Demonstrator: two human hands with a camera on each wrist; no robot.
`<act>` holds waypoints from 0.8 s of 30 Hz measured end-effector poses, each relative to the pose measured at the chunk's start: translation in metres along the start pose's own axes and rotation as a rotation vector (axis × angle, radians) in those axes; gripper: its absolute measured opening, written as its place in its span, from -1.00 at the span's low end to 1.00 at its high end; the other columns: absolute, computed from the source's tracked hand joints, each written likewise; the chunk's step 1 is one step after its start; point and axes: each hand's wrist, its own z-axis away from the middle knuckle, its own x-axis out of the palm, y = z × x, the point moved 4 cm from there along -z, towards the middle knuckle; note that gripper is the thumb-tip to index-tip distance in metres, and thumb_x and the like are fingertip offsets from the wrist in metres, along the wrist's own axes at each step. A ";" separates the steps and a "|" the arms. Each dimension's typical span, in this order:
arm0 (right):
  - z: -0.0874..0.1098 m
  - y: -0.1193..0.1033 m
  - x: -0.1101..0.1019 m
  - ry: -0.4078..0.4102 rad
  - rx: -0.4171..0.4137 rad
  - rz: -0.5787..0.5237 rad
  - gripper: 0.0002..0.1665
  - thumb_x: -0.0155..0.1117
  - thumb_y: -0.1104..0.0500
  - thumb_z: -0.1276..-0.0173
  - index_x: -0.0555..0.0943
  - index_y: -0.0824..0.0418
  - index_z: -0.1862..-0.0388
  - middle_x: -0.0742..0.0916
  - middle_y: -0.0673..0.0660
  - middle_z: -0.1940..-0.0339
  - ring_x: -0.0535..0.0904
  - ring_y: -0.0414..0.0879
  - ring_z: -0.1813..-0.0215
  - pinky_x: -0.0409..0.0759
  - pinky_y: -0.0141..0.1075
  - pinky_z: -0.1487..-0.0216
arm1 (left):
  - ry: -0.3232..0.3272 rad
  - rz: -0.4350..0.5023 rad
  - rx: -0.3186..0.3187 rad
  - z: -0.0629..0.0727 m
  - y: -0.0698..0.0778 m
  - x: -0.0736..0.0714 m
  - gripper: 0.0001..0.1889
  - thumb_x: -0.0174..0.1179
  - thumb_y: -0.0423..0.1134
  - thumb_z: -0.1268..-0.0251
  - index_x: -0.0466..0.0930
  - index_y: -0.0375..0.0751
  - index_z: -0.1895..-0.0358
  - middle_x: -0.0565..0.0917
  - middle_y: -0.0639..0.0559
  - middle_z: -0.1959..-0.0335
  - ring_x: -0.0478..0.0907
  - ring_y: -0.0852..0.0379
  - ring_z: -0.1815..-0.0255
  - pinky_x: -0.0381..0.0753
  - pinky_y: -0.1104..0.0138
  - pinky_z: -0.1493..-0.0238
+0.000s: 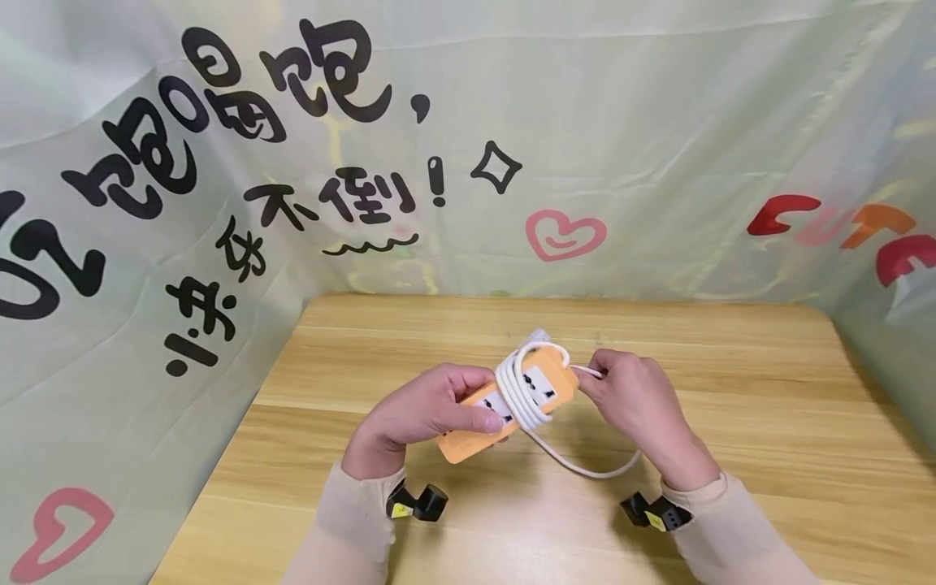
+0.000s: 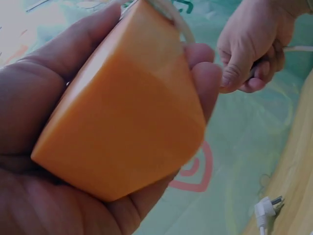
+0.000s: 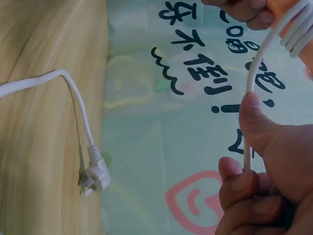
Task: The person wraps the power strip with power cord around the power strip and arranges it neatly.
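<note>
My left hand (image 1: pixel 431 406) grips an orange power strip (image 1: pixel 465 445) with white socket faces, tilted above the table, thumb over its front. Several turns of white cord (image 1: pixel 517 400) wrap round the strip's middle. To the right, my right hand (image 1: pixel 638 398) pinches the cord between thumb and fingers, a short length running straight from the strip's far end. A slack loop of cord (image 1: pixel 585 471) hangs below, between both hands. In the right wrist view, the white plug (image 3: pixel 98 176) with its metal prongs is at the cord's end, by the table's edge.
The wooden table (image 1: pixel 307 471) is bounded by pale fabric walls (image 1: pixel 658 122) at the back and sides, printed with dark lettering and pink hearts. Black wrist cameras (image 1: pixel 431 502) are strapped at both sleeves.
</note>
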 end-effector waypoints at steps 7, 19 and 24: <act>-0.001 0.000 0.002 -0.124 -0.007 -0.070 -0.71 0.28 0.10 -0.54 0.70 0.07 0.44 0.58 -0.05 0.63 0.38 -0.12 0.56 0.34 -0.24 0.48 | -0.048 -0.179 -0.047 -0.003 -0.006 0.005 -0.80 0.39 -0.31 -0.35 0.70 -0.32 0.06 0.69 0.14 0.38 0.58 0.28 0.46 0.58 0.46 0.37; 0.002 -0.001 -0.001 -0.073 -0.042 -0.033 -0.65 0.50 -0.13 -0.38 0.66 -0.02 0.53 0.58 -0.14 0.66 0.41 -0.15 0.55 0.40 -0.25 0.39 | -0.126 -0.500 -0.146 -0.010 -0.016 0.018 -0.80 0.51 -0.07 -0.25 0.77 0.04 0.12 0.66 0.33 0.46 0.49 0.39 0.48 0.50 0.50 0.33; 0.004 -0.006 -0.002 -0.055 -0.027 -0.076 -0.76 0.55 -0.06 -0.34 0.73 -0.04 0.47 0.68 -0.16 0.58 0.46 -0.16 0.52 0.44 -0.25 0.37 | -0.140 -0.648 -0.129 -0.014 -0.019 0.022 -0.82 0.48 0.00 -0.27 0.74 0.06 0.20 0.60 0.37 0.48 0.45 0.40 0.49 0.47 0.50 0.34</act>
